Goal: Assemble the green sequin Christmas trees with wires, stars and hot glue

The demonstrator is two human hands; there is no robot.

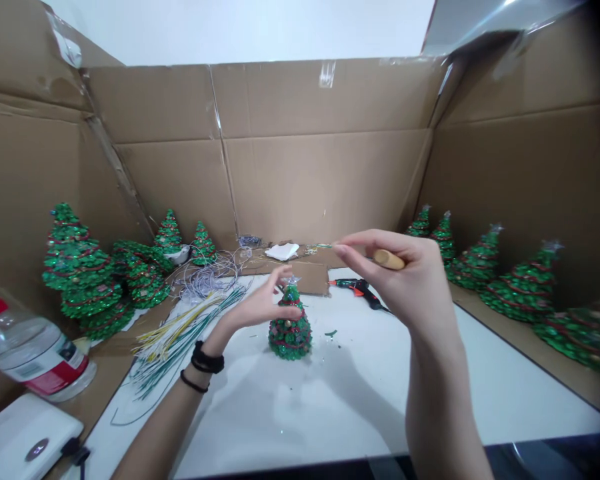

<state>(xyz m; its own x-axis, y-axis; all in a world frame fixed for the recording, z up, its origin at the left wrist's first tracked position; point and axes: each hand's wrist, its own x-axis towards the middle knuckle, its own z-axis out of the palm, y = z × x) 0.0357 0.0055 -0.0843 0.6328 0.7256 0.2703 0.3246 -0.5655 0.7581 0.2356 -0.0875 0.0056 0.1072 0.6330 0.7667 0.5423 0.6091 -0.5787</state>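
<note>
A small green beaded tree (291,333) with red trim and a pale star on top stands upright on the white board. My left hand (267,303) is around its upper part from the left, thumb in front, fingers spread; whether the skin touches the tree is unclear. Raised to the right of the tree, my right hand (393,267) has a short wooden handle (389,259) lodged in its palm. Its thumb and index finger pinch at the left, with something thin and green at their tips, too small to make out.
A glue gun (360,288) lies behind the tree. Wire strips (180,337) and tangled wire (207,277) lie on the left. More trees (523,280) line both sides. At the near left are a bottle (40,357) and a white power bank (27,437). Cardboard walls (325,173) surround the board.
</note>
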